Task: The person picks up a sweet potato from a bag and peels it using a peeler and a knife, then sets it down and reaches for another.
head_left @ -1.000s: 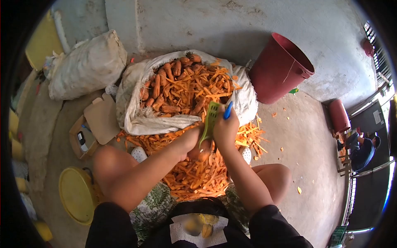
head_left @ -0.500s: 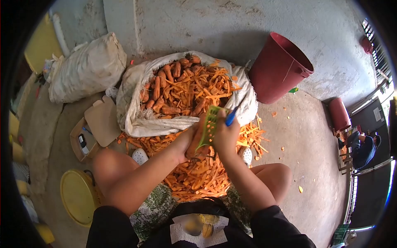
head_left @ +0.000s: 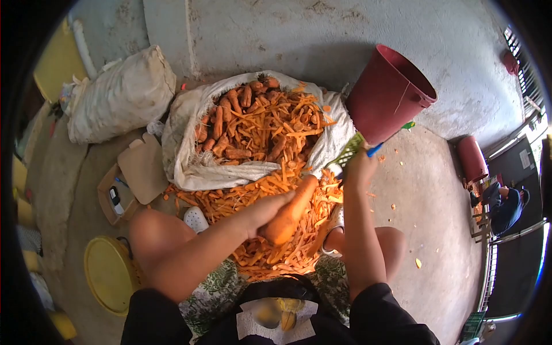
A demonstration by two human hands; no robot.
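Note:
My left hand (head_left: pixel 265 213) is wrapped around a large orange carrot (head_left: pixel 292 214), which slants up and to the right above a heap of peelings (head_left: pixel 282 250). Its surface looks smooth and bright. Up and to the right, my right hand (head_left: pixel 361 169) grips a peeler with a green perforated body (head_left: pixel 348 150) and a blue end showing past the fingers. The peeler is apart from the carrot, near the right edge of an open white sack (head_left: pixel 187 167). Unpeeled carrots (head_left: pixel 219 122) and strips of peel lie inside that sack.
A tall red bin (head_left: pixel 379 100) stands behind on the right. To the left are a full white sack (head_left: pixel 123 98), an open cardboard box (head_left: pixel 144 169) and a yellow-lidded bucket (head_left: pixel 107 275). Another person (head_left: pixel 506 207) sits far right, beside a second red bin (head_left: pixel 471 158).
My right hand with the peeler has swung off the carrot, up and to the right. The carrot has tilted from near upright to slanting right in my left hand.

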